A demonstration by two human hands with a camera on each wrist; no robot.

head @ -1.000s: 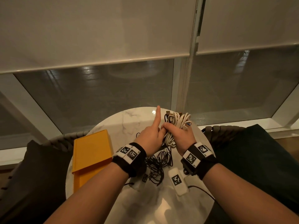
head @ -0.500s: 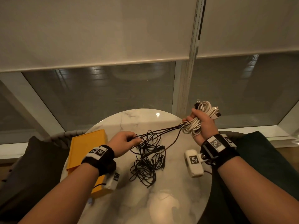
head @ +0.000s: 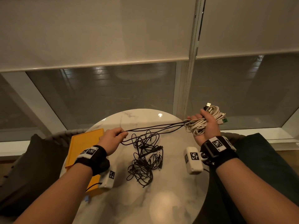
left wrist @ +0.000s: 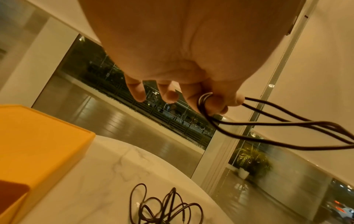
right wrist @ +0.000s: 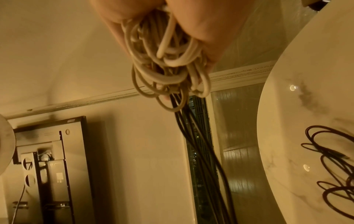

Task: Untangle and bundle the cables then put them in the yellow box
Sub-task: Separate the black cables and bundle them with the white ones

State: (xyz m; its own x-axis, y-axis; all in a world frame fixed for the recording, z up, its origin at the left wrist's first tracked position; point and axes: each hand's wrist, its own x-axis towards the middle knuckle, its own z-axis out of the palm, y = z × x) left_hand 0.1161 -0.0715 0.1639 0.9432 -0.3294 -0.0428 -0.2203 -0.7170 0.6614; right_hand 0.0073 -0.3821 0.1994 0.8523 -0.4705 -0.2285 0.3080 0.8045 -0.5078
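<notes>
My right hand (head: 204, 122) grips a coiled bundle of white cables (head: 200, 125) raised over the table's far right edge; the same bundle (right wrist: 168, 60) hangs from the fist in the right wrist view. Black cable strands (head: 155, 127) run taut from that bundle across to my left hand (head: 115, 136), which pinches them between thumb and fingers (left wrist: 216, 103). A loose tangle of black cables (head: 145, 157) lies mid-table below the strands. The yellow box (head: 84, 147) sits at the table's left edge, beside my left wrist.
The round white marble table (head: 161, 204) stands against a window with lowered roller blinds (head: 97, 29). Dark cushioned seats (head: 32, 167) flank it left and right. Wrist cameras (head: 193, 160) hang under both forearms.
The hands, together at the white bundle a second ago, have moved apart. The right rose to the right with the bundle, the left drew black strands out leftward.
</notes>
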